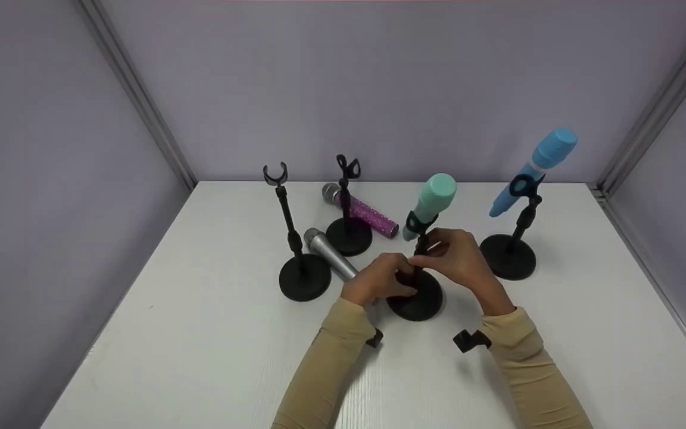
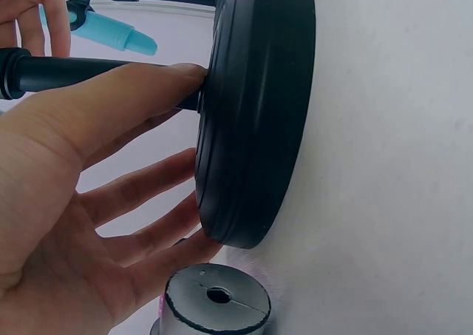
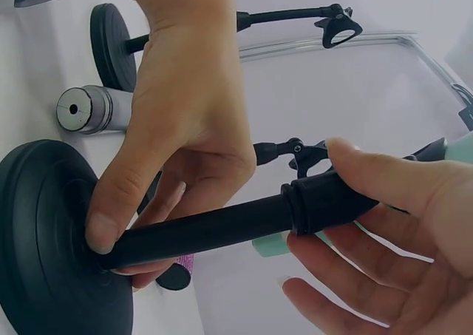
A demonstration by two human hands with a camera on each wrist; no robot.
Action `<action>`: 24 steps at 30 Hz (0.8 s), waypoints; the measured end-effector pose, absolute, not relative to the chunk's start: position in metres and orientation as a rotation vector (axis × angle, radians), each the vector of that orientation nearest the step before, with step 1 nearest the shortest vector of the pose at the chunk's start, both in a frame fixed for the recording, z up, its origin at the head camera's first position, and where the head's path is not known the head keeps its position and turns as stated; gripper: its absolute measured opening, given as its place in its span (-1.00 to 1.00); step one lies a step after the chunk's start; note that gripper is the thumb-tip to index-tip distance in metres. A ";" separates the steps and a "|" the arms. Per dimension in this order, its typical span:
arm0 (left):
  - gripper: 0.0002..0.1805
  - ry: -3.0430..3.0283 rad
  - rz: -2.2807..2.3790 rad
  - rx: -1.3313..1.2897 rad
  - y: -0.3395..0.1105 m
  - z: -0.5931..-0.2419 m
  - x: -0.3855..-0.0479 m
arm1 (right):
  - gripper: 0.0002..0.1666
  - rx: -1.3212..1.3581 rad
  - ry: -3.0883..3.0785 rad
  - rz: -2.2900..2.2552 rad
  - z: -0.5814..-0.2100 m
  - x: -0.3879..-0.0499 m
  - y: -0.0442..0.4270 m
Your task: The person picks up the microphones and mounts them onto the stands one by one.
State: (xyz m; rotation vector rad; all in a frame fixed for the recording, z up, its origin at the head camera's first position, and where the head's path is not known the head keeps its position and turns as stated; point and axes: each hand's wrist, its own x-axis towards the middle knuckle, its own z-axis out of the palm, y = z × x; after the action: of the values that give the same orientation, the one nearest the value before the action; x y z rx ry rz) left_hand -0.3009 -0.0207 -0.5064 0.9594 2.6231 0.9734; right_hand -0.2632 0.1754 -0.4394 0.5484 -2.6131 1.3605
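A black desktop microphone stand (image 1: 419,305) stands upright, bearing a mint-green microphone (image 1: 437,193) tilted in its clip. Low on its pole, just above the round base (image 2: 259,120), my left hand (image 1: 382,279) pinches the tube between thumb and fingers. My right hand (image 1: 461,257) holds the thicker collar (image 3: 329,202) higher up, thumb on one side and fingers on the other. Partly behind my left hand lies a silver microphone (image 1: 332,255); its flat end (image 2: 218,298) shows below that hand in the left wrist view.
A second stand (image 1: 508,257) at the right carries a blue microphone (image 1: 552,149). Left of my hands are a stand with a U-shaped holder (image 1: 304,278) and another stand (image 1: 349,237). Behind the latter lies a pink glittery microphone (image 1: 374,217). Pale walls enclose the white table (image 1: 200,333).
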 end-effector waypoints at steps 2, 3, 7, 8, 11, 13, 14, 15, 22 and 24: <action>-0.73 2.624 0.975 0.966 -0.021 -0.507 -0.301 | -0.69 0.566 -2.611 1.377 -0.439 -0.263 0.176; -0.74 2.625 0.974 0.972 -0.021 -0.507 -0.301 | -0.70 0.578 -2.610 1.386 -0.439 -0.264 0.176; -0.79 2.635 0.957 1.004 -0.021 -0.507 -0.302 | -0.75 0.626 -2.608 1.425 -0.440 -0.264 0.176; -0.80 2.637 0.954 1.005 -0.021 -0.507 -0.302 | -0.76 0.642 -2.604 1.438 -0.440 -0.263 0.177; -0.79 2.636 0.952 0.982 -0.021 -0.506 -0.302 | -0.78 0.683 -2.599 1.457 -0.440 -0.264 0.177; -0.77 2.630 0.960 0.953 -0.021 -0.505 -0.302 | -0.79 0.709 -2.599 1.469 -0.440 -0.265 0.177; -0.76 2.627 0.965 0.938 -0.021 -0.505 -0.301 | -0.80 0.720 -2.601 1.471 -0.440 -0.265 0.178; -0.75 2.625 0.967 0.926 -0.021 -0.504 -0.301 | -0.81 0.727 -2.605 1.473 -0.440 -0.266 0.178; -0.77 2.610 0.990 0.918 -0.020 -0.503 -0.301 | -0.81 0.794 -2.643 1.490 -0.438 -0.267 0.178; -0.78 2.606 0.994 0.927 -0.020 -0.504 -0.301 | -0.80 0.812 -2.650 1.505 -0.438 -0.267 0.178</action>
State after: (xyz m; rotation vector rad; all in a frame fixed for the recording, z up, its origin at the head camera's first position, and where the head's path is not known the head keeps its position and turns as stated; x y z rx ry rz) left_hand -0.3009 -0.0204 -0.5037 0.9270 2.6063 0.9936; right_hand -0.2673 0.1777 -0.4383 0.8121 -2.6497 1.5048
